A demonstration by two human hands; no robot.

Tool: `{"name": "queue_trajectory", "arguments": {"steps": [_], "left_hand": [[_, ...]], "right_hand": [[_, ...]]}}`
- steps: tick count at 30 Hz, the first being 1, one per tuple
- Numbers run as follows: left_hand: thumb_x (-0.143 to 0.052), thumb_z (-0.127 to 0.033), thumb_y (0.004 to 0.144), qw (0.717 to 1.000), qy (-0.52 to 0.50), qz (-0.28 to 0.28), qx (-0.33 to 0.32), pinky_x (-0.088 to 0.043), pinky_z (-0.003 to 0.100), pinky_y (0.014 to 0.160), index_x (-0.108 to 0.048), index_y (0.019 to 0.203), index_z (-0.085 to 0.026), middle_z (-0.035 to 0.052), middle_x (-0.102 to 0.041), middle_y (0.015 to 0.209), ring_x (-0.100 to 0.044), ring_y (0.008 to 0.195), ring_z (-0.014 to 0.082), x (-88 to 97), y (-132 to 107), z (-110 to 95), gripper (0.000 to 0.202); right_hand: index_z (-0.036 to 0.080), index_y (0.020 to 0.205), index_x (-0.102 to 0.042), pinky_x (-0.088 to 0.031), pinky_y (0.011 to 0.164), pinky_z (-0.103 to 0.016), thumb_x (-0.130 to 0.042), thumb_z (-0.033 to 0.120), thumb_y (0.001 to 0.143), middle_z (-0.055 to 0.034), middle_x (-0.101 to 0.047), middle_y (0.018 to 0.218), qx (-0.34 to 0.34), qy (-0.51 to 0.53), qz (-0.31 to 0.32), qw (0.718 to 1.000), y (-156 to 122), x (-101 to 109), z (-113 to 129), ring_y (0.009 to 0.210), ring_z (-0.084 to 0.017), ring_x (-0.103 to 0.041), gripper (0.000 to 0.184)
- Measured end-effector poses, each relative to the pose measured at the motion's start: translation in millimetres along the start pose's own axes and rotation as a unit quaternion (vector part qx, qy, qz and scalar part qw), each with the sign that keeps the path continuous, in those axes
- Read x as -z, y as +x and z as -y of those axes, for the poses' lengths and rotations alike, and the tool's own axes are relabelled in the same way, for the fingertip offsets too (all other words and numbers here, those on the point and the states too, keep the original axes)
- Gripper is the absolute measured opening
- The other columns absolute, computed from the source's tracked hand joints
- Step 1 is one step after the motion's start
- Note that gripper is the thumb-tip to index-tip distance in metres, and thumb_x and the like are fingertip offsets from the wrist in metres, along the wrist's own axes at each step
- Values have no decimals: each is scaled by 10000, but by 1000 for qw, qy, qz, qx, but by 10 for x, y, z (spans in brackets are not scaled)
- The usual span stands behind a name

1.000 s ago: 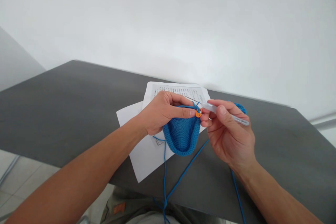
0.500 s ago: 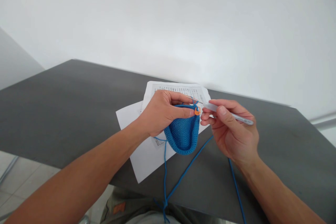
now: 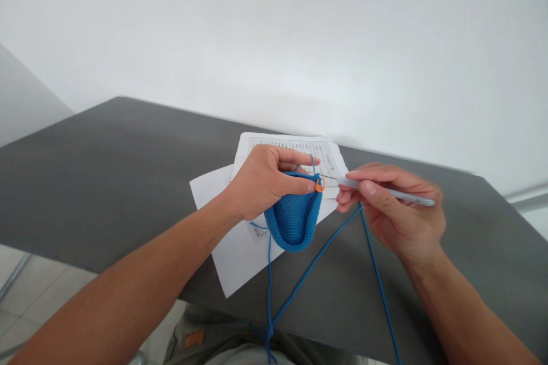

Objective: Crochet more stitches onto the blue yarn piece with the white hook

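Over my link I make out dark olive trousers [image 3: 220, 328], an orange-brown patch [image 3: 194, 339], pale grey cloth [image 3: 240, 356], bare forearms [image 3: 145, 268].

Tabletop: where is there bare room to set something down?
Bare tabletop shows between the left forearm, papers and wall, and to the right of the right hand. The middle is crowded with the crocheted piece, left hand, hook, orange clip and yarn.

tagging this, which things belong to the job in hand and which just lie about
In use:
blue crocheted cup-shaped piece, in left hand
slim hook with translucent grey handle, in right hand
blue yarn
orange plastic clip on the piece's edge

Apparently lying about:
printed white paper sheets on dark grey table
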State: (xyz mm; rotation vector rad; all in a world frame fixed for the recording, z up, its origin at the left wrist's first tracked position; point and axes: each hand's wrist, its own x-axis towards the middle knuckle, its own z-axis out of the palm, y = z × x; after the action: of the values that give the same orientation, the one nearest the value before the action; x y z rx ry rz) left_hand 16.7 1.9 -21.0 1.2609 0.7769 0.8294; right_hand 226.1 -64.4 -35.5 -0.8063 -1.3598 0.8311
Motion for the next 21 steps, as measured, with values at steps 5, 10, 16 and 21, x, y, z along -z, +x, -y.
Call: {"name": "queue_trajectory", "arguments": {"steps": [5, 10, 16, 21], "left_hand": [[-860, -89, 643, 1000, 29, -12, -1, -558, 212, 669, -826, 1082, -125, 40, -809, 815, -726, 718, 134, -5, -7, -2, 441], [-864, -98, 631, 999, 43, -24, -5, -556, 227, 659, -827, 1073, -115, 46, -802, 805, -713, 697, 137, -4, 4, 1, 443], [-867, -140, 648, 997, 61, -31, -21, -574, 263, 677, -826, 1087, -111, 77, -815, 858, -744, 758, 185, -3, 2, 2, 442], [-862, -180, 663, 991, 106, -56, -61, -601, 297, 725, -826, 1094, -99, 100, -822, 895, -768, 837, 234, -12, -6, -4, 440]], "right_hand": [[233, 1071, -829, -665, 601, -335, -742, 158, 934, -58, -787, 868, 24, -58, 37, 997, -36, 113, -1, 686, -198, -776, 178], [234, 1070, -831, -644, 590, -343, -726, 104, 928, -64, -783, 874, 58, -102, 55, 992, -38, 143, 43, 691, -202, -770, 218], [256, 1051, -836, -642, 571, -351, -744, 106, 905, -52, -787, 861, 82, -145, 48, 985, -24, 95, 88, 662, -197, -759, 228], [281, 1024, -838, -629, 540, -371, -773, 163, 891, -46, -800, 841, 99, -193, 26, 976, -29, 43, 113, 630, -209, -749, 189]]}}
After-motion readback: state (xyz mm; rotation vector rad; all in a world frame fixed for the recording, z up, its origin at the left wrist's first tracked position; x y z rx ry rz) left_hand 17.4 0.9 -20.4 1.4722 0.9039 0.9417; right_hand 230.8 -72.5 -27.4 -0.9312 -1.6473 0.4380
